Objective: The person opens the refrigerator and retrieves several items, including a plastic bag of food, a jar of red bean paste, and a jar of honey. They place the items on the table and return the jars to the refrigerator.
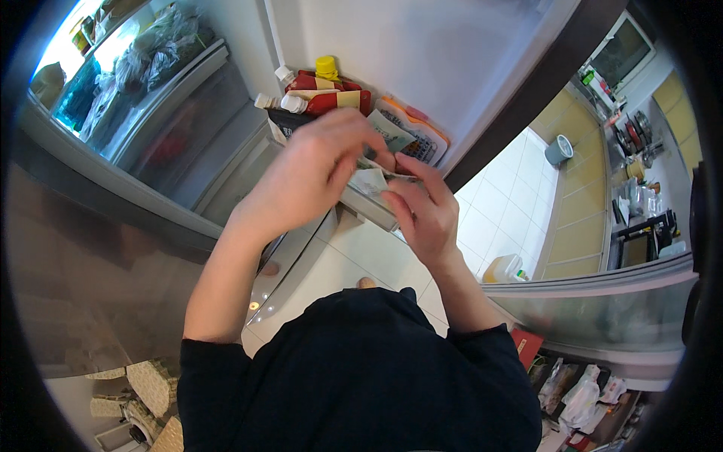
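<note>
My right hand [429, 209] pinches the right part of a small printed packet [370, 179] between thumb and fingers, over a door bin [370, 209] of an open refrigerator. Blurred by motion, my left hand [310, 164] reaches over the packet's far side; its fingertips are close to those of my right hand, and whether they grip it cannot be seen. Behind the hands, red pouches [339, 101] with white caps, a yellow-capped container [326, 68] and flat packets [421, 138] with orange edges stand in the bin. A pale green packet [390, 130] leans against the flat ones.
On the left are the refrigerator's lit shelf with plastic bags [152, 56] and a translucent drawer [186, 113]. The refrigerator door's dark edge [531, 73] runs at the right. Beyond it are a tiled floor [508, 198], a bin [558, 150], an oil jug [502, 269] and a cluttered counter [649, 164].
</note>
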Tool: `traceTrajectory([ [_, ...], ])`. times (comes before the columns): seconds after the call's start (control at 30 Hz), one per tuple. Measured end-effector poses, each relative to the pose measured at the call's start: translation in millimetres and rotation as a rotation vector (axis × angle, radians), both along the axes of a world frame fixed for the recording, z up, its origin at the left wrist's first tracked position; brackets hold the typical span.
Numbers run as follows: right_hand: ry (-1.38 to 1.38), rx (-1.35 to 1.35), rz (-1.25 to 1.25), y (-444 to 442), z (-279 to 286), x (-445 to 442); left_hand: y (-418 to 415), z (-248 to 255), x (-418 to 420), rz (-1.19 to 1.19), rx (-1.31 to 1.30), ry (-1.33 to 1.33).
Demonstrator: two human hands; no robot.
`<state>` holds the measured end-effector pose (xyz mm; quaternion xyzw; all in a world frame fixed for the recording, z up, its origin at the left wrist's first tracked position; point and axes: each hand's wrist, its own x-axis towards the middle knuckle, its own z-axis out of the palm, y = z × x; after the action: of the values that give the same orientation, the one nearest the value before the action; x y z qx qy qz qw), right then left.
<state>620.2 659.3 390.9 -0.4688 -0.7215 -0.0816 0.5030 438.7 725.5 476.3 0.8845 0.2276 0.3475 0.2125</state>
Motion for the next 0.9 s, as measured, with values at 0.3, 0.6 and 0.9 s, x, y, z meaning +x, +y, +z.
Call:
traceTrajectory([
  [0.3,0.431,0.364,0.033,-15,29,24,43,10,23,0.064,0.575,0.212],
  [0.6,0.928,0.523,-0.021,-69,53,58,44,-8,39,0.135,0.619,0.598],
  [0.9,1.011,0.463,-0.25,-86,38,57,35,44,12,0.042,0.091,-0.126],
])
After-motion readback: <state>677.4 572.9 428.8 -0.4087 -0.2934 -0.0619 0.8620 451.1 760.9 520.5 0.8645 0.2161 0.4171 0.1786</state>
